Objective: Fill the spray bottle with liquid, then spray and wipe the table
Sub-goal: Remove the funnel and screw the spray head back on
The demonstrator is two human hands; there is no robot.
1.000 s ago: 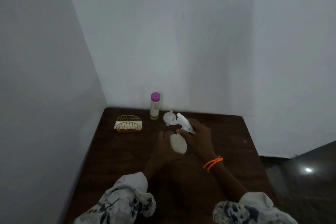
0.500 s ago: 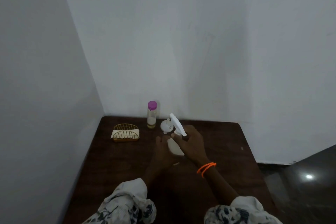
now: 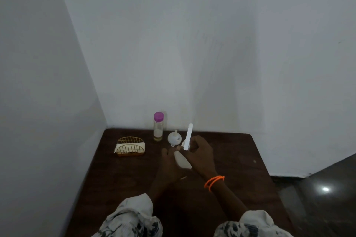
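A white spray bottle (image 3: 182, 160) stands on the dark wooden table (image 3: 240, 161), near its middle. My left hand (image 3: 169, 167) is wrapped round the bottle's body. My right hand (image 3: 200, 155) grips the white spray head (image 3: 188, 136), which points up and slightly away from me. A clear bottle with a purple cap (image 3: 158, 126) and a little pale liquid at its bottom stands at the back by the wall. Next to it, a small white funnel (image 3: 174, 138) rests wide side down.
A gold wire holder with folded white cloth (image 3: 130, 146) sits at the back left. White walls close the table's left and far sides. The table's right edge drops to a dark shiny floor (image 3: 327, 194).
My right hand has turned the spray head from pointing right to pointing almost straight up. My left hand has stayed on the bottle. The camera has tilted up a little.
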